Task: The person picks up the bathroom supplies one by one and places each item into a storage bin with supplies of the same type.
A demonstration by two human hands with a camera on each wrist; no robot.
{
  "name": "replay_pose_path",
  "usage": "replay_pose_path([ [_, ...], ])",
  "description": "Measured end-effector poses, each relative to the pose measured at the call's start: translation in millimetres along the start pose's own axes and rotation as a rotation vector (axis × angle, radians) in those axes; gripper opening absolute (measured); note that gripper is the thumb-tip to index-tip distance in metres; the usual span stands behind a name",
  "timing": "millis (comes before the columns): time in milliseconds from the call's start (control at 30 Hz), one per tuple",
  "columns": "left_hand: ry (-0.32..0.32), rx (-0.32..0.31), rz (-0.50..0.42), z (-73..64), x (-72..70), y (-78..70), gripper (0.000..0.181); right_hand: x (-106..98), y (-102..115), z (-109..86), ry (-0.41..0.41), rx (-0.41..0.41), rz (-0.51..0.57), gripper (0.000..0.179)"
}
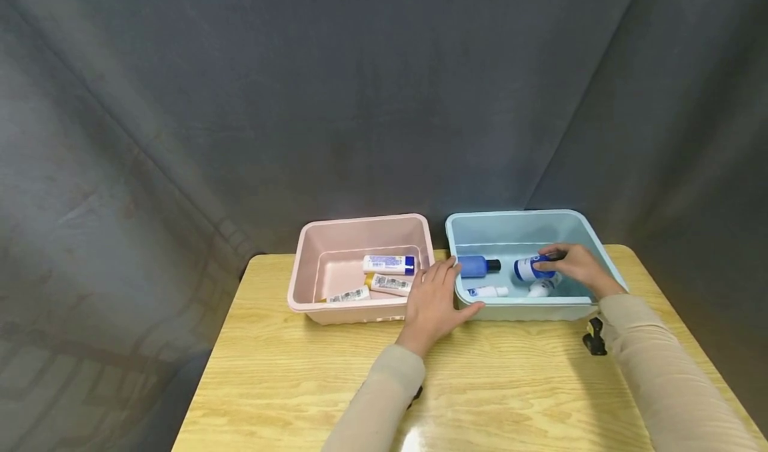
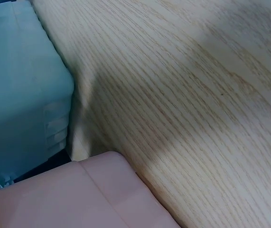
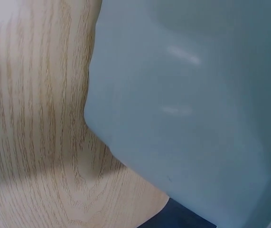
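Observation:
In the head view my right hand (image 1: 573,264) reaches over the near right part of the light blue bin (image 1: 516,220) and grips a blue bottle with a white label (image 1: 527,269). Just under that bottle lies a white bottle (image 1: 543,287), partly covered. A blue bottle with a black cap (image 1: 473,267) and a small white tube (image 1: 487,292) lie at the bin's left side. My left hand (image 1: 433,300), fingers extended and thumb spread, is at the neighbouring rims of the two bins, holding nothing. Neither wrist view shows a hand.
The pink bin (image 1: 360,224) stands left of the blue one. In it lie a white tube with a blue cap (image 1: 387,264) and two white tubes with yellow ends (image 1: 390,285). Both bins stand on a wooden table (image 1: 270,365) before a dark grey curtain (image 1: 384,105).

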State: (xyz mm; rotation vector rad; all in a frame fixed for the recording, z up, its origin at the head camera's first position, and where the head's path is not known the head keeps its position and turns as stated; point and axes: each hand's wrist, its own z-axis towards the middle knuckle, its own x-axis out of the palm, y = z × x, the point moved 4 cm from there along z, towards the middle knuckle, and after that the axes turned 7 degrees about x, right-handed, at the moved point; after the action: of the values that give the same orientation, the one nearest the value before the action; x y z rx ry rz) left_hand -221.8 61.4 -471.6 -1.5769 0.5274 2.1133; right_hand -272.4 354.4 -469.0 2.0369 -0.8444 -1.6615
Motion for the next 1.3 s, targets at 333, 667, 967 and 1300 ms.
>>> replay_pose_path([
  [333,0.007,0.003,0.013,0.6,-1.5,-1.7,0.090,0.2,-3.2,2.2,0.033,0.020,-0.036,0.054],
  [667,0.012,-0.006,0.021,1.5,-1.6,-0.3,0.090,1.1,4.0,-2.0,0.068,-0.046,-0.001,0.047],
  [967,-0.006,-0.004,0.026,2.0,-1.1,0.8,0.089,-0.3,1.6,-1.3,-0.004,-0.079,-0.022,0.043],
  [1300,0.004,-0.001,0.021,1.9,0.0,0.0,0.089,-7.1,-3.5,0.8,-0.048,-0.013,0.002,0.041],
])
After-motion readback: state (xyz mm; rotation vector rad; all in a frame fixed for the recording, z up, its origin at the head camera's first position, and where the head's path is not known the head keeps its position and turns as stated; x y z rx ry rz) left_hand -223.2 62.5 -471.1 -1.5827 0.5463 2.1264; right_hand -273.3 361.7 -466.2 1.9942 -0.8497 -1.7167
